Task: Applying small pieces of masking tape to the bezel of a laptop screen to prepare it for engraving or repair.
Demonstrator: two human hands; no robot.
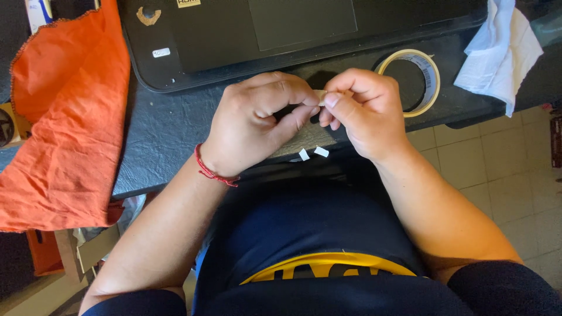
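Observation:
My left hand (257, 123) and my right hand (363, 111) meet above the front edge of a dark table (164, 129). Both pinch a small pale piece of tape (321, 97) between thumbs and fingertips. A red cord bracelet (212, 171) circles my left wrist. Just right of my right hand lies a roll of pale tape (417, 79), flat on the table. Two tiny white scraps (313, 153) stick at the table's front edge below my hands.
A closed black laptop (293, 35) lies at the back of the table. An orange cloth (64, 123) drapes over the left side. Crumpled white tissue (497, 52) sits at the back right. Tiled floor (515, 175) shows on the right.

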